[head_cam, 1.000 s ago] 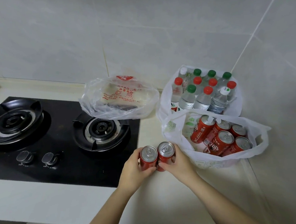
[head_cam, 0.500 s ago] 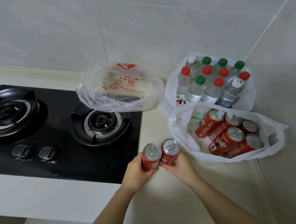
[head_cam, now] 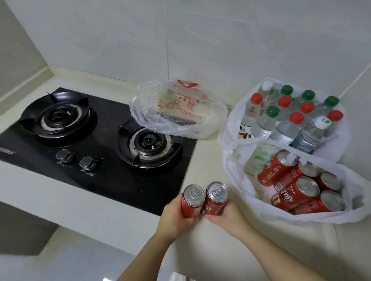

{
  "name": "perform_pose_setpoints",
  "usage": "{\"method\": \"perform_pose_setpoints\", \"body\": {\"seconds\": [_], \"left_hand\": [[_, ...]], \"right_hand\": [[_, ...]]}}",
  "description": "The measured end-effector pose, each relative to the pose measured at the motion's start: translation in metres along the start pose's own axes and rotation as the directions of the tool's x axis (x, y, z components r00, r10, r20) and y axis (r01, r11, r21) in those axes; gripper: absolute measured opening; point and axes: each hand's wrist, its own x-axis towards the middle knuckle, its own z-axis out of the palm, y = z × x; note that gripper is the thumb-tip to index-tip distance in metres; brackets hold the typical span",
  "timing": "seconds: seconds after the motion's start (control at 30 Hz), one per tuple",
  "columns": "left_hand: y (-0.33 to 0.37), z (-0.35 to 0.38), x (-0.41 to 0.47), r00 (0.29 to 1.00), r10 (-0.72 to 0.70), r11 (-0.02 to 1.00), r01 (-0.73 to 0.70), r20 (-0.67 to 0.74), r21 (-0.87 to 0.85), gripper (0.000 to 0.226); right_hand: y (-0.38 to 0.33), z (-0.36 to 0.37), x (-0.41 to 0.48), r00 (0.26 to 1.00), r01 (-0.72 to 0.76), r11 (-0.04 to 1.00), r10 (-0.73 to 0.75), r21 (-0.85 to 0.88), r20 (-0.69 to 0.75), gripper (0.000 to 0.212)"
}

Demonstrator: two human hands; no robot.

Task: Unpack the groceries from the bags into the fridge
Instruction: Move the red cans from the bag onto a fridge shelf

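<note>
Left grip [head_cam: 174, 215] had one red can [head_cam: 192, 200] clasped, right grip [head_cam: 227, 216] clasped the other can [head_cam: 216, 197], cans touching side by side near the table's [head_cam: 208, 160] front edge, forearms angling inward, white bag [head_cam: 234, 177] just to their right.

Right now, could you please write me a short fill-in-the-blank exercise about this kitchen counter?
The left hand and right hand each grip a can coloured ____.
The stove has ____ burners.
The bottles have red, white or ____ caps.
Missing words: red; two; green.
</note>
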Motion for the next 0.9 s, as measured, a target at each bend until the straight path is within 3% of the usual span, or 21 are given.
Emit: {"method": "perform_pose_setpoints", "body": {"seconds": [0.17,0.37,0.57,0.7,0.9], "left_hand": [[0.002,-0.002,-0.029,0.987,-0.038,0.998,0.030,-0.158,-0.053,0.035],[0.005,-0.038,-0.065,0.909,-0.036,0.991,-0.020,-0.414,-0.130,0.038],[0.024,-0.084,-0.117,0.736,-0.064,0.969,-0.117,-0.674,-0.219,0.046],[0.041,-0.116,-0.166,0.611,-0.064,0.954,-0.193,-0.789,-0.228,0.048],[0.054,-0.159,-0.254,0.431,-0.090,0.961,-0.198,-0.898,-0.191,0.047]], "right_hand": [[-0.010,0.001,-0.003,0.994,0.041,0.999,-0.041,0.001,0.102,0.026],[-0.070,0.022,-0.007,0.961,0.201,0.977,-0.211,0.072,0.179,0.039],[-0.155,0.047,-0.038,0.862,0.371,0.908,-0.414,0.193,0.292,0.048],[-0.202,0.065,-0.070,0.782,0.405,0.873,-0.484,0.271,0.393,0.051],[-0.257,0.106,-0.135,0.645,0.448,0.817,-0.576,0.362,0.502,0.049]]}}
